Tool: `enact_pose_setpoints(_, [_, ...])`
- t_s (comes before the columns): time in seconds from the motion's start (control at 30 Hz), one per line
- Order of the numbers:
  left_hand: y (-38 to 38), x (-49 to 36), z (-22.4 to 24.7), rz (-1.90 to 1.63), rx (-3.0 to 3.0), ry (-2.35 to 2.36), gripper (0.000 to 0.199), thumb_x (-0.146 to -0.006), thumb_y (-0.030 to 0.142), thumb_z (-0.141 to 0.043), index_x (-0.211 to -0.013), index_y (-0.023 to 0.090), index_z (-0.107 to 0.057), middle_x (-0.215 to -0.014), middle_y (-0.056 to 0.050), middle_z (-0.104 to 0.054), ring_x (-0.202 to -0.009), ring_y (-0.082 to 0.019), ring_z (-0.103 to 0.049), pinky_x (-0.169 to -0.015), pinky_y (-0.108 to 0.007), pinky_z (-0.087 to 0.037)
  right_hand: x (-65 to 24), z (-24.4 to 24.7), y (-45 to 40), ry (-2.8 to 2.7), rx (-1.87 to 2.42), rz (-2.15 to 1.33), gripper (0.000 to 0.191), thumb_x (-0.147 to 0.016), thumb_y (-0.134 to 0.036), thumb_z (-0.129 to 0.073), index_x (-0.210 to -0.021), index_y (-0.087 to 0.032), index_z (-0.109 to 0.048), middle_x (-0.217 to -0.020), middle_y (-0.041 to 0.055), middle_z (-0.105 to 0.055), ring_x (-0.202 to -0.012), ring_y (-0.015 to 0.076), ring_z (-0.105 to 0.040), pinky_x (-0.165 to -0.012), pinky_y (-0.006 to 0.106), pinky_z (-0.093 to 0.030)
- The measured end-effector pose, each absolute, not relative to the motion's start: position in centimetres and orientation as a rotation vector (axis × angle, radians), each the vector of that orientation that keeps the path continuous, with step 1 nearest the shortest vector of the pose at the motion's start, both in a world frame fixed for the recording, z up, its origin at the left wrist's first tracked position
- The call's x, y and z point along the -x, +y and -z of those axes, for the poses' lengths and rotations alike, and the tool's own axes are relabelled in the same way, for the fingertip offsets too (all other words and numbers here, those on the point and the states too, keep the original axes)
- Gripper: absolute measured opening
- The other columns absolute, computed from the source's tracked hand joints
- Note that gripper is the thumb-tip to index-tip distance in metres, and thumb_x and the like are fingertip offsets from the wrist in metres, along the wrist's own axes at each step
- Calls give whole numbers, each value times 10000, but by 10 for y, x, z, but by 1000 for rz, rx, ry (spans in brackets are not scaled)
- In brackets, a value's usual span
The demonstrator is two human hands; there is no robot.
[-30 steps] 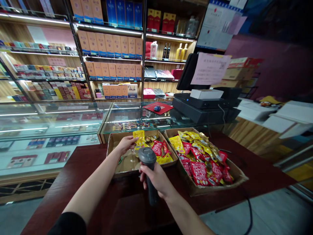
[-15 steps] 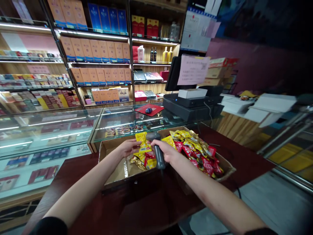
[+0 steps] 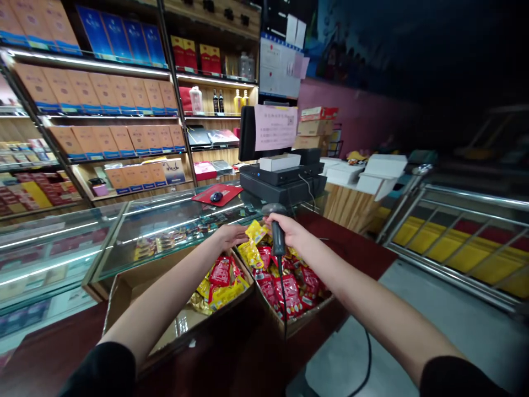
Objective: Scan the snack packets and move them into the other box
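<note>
My right hand (image 3: 288,230) is wrapped round the grip of a dark handheld barcode scanner (image 3: 278,238), its cord hanging down in front of a box. At the fingertips of my left hand (image 3: 232,236) is a small yellow snack packet (image 3: 257,231), pinched by its left side as far as I can see. Below the hands, the right cardboard box (image 3: 303,324) holds a heap of red packets (image 3: 287,292) and yellow ones. Under my left forearm lies the left cardboard box (image 3: 119,286), with red and yellow packets gathered at its right end.
Behind the boxes runs a glass display counter (image 3: 165,220) with a mouse (image 3: 215,196) on a red mat. A monitor (image 3: 248,132) stands on a black cash drawer (image 3: 268,184). Shelves of boxed goods line the back, and a metal railing (image 3: 463,204) is at the right.
My view has turned right. My left hand has moved from above the left box to the left edge of the right box's heap. The scanner stays in my right hand, now over the right box.
</note>
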State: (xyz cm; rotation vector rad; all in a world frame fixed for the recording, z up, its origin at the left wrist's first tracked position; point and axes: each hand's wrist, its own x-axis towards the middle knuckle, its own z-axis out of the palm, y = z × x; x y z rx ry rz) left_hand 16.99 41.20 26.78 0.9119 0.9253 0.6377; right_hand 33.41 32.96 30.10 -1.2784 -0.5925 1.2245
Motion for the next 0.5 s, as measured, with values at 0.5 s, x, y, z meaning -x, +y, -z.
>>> enact_pose_setpoints(0.5, [421, -68, -251, -718, -953, 1036, 190, -712, 112, -708, -877, 97, -617, -856, -113, -684, -809, -186, -666, -766, -326, -561, -265, -290, 326, -661, 1149, -1567, 77, -698, -91, -546, -708, -141, -603, -603, 11, -601, -588, 107, -577, -627, 205, -497])
